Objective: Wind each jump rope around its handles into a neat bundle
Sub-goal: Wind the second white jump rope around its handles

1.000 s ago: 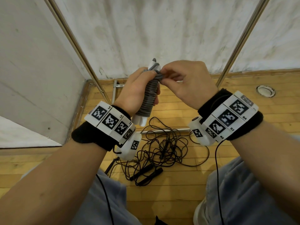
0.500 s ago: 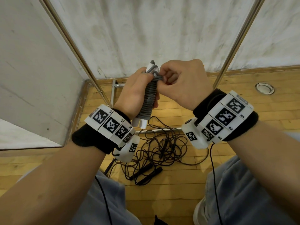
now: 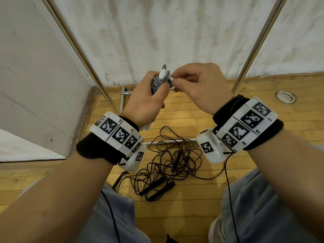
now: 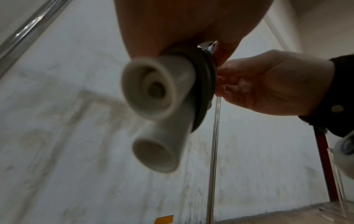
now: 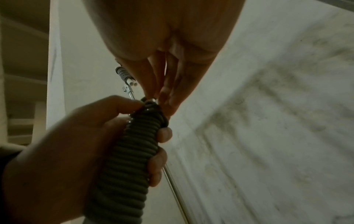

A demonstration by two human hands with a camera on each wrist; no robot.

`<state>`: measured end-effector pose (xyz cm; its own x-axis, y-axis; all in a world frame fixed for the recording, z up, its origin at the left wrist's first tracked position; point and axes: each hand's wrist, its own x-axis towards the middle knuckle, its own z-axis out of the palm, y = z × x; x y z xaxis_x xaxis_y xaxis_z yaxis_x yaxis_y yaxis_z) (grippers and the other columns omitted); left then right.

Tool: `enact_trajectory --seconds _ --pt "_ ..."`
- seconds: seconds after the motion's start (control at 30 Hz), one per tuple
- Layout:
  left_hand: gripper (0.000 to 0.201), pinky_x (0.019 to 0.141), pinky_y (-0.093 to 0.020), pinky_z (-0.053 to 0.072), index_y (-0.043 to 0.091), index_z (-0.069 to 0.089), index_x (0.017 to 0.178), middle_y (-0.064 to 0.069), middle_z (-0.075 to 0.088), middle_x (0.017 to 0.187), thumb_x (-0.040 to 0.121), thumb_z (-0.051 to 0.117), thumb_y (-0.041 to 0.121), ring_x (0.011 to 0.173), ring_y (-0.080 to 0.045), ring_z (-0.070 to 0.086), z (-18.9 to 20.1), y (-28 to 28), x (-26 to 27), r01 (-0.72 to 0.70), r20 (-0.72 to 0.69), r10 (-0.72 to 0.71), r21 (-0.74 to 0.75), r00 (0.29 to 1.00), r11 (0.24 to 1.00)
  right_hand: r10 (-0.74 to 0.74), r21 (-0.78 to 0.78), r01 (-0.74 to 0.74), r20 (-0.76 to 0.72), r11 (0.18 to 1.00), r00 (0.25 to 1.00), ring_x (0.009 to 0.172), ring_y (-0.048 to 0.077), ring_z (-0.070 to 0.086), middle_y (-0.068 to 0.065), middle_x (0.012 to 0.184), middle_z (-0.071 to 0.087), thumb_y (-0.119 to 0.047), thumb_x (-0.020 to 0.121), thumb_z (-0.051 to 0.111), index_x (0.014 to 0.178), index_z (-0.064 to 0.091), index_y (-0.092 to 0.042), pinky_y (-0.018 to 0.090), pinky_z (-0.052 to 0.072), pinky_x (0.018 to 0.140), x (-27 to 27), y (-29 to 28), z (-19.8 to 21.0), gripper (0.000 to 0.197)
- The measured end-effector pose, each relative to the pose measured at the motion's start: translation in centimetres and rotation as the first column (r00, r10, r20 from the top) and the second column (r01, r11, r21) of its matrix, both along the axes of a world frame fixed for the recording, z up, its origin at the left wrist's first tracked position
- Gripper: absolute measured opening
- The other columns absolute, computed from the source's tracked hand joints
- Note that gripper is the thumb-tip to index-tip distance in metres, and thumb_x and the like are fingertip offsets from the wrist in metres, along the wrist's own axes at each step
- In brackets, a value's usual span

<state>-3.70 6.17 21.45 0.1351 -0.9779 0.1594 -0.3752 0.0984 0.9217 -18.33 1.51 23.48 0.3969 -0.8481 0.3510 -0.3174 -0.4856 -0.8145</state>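
My left hand [image 3: 149, 100] grips a jump rope bundle [image 3: 160, 81]: grey cord [image 5: 130, 148] wound in tight coils round two white handles [image 4: 159, 118] held side by side. The bundle stands roughly upright in front of me. My right hand [image 3: 196, 85] pinches the cord at the top end of the bundle [image 5: 153, 103], thumb and fingertips together. The handles' butt ends stick out below my left palm in the left wrist view. A second jump rope [image 3: 175, 158], black and loosely tangled, lies on the floor between my knees, its black handles [image 3: 157, 188] side by side.
Wooden floor [image 3: 192, 199] meets a stained white wall [image 3: 166, 41] just ahead. Two slanted metal poles [image 3: 84, 55] [image 3: 257, 42] rise from a metal frame bar [image 3: 122, 97] on the floor. A round floor fitting [image 3: 285, 96] sits at the right. My knees [image 3: 263, 207] flank the black rope.
My left hand has turned over the bundle so its back now hides most of the coils. The right hand's fingertips stay pinching at the bundle's top end.
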Motion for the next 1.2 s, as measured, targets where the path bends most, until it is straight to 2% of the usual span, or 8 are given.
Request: enact_trajectory --seconds 0.1,0.2,0.53,0.67,0.83,1.03,1.1,1.2 --pt "0.02 0.052 -0.019 0.042 0.022 0.044 0.113 0.007 0.056 0.077 0.095 0.049 0.03 0.058 -0.002 0.051 -0.6 0.1 0.3 0.005 0.274 0.017 -0.079 0.961 0.997 0.01 0.164 -0.013 0.014 0.986 1.0 0.062 0.012 0.068 -0.003 0.065 0.068 -0.02 0.081 0.07 0.074 0.072 -0.016 0.028 0.057 0.065 0.0 -0.1 0.0 0.009" --pt "0.031 0.055 -0.02 0.037 0.016 0.046 0.119 0.014 0.052 0.08 0.094 0.049 0.034 0.066 -0.003 0.051 -0.9 0.2 0.4 0.013 0.442 0.051 -0.141 0.895 0.99 0.041 0.379 -0.075 0.096 0.922 0.995 0.057 0.013 0.066 -0.003 0.06 0.067 -0.017 0.079 0.073 0.075 0.072 -0.012 0.024 0.056 0.062 -0.1 -0.4 -0.1 0.007" --pt "0.038 0.064 -0.03 0.038 0.008 0.049 0.123 -0.004 0.06 0.106 0.094 0.052 0.032 0.085 -0.019 0.056 -1.1 0.6 0.3 0.018 0.602 0.131 -0.235 0.788 0.972 0.012 0.641 -0.199 0.284 0.742 0.959 0.055 0.016 0.061 0.005 0.063 0.064 -0.005 0.081 0.069 0.089 0.069 -0.001 0.02 0.049 0.053 -0.1 -0.2 -0.8 0.009" --pt "0.038 0.064 -0.027 0.032 0.01 0.049 0.122 0.002 0.056 0.103 0.092 0.052 0.034 0.08 -0.011 0.047 -1.1 0.9 0.1 0.002 0.604 0.154 -0.249 0.782 0.969 -0.027 0.632 -0.178 0.302 0.754 0.953 0.051 0.016 0.054 0.005 0.059 0.057 -0.006 0.083 0.065 0.082 0.068 -0.003 0.022 0.044 0.05 0.2 0.3 -0.7 0.004" --pt "0.046 0.064 -0.027 0.034 0.013 0.053 0.116 0.009 0.054 0.089 0.087 0.045 0.047 0.074 -0.011 0.048 -0.7 0.9 -0.2 -0.015 0.54 0.153 -0.251 0.828 0.968 -0.102 0.623 -0.129 0.322 0.771 0.941 0.045 0.016 0.037 0.004 0.052 0.041 -0.005 0.08 0.058 0.055 0.049 -0.009 0.026 0.031 0.047 0.7 0.4 -0.7 0.027" --pt "0.041 0.055 -0.01 0.038 0.013 0.063 0.104 0.014 0.055 0.069 0.086 0.053 0.048 0.061 -0.004 0.052 -0.8 0.6 -0.3 -0.059 0.408 0.185 -0.302 0.894 0.951 -0.191 0.736 -0.146 0.353 0.661 0.916 0.043 0.015 0.036 0.0 0.049 0.037 -0.008 0.08 0.048 0.057 0.044 -0.011 0.024 0.031 0.045 0.5 -0.4 -0.7 0.023" --pt "0.037 0.052 -0.013 0.042 0.016 0.062 0.102 0.014 0.056 0.065 0.084 0.053 0.047 0.059 0.0 0.055 -1.0 0.6 -0.4 -0.071 0.357 0.175 -0.285 0.918 0.956 -0.199 0.757 -0.121 0.317 0.643 0.928 0.042 0.015 0.037 -0.001 0.049 0.036 -0.008 0.082 0.046 0.061 0.044 -0.01 0.023 0.031 0.045 0.5 -0.6 -0.8 0.021" --pt "0.031 0.055 -0.033 0.051 0.018 0.06 0.102 0.008 0.06 0.067 0.085 0.053 0.042 0.057 -0.008 0.061 -1.1 0.4 -0.4 -0.082 0.335 0.155 -0.221 0.93 0.972 -0.156 0.734 -0.096 0.267 0.672 0.951 0.044 0.017 0.043 0.002 0.057 0.043 -0.01 0.085 0.047 0.069 0.051 -0.007 0.023 0.037 0.045 1.0 -0.5 -1.2 0.017"
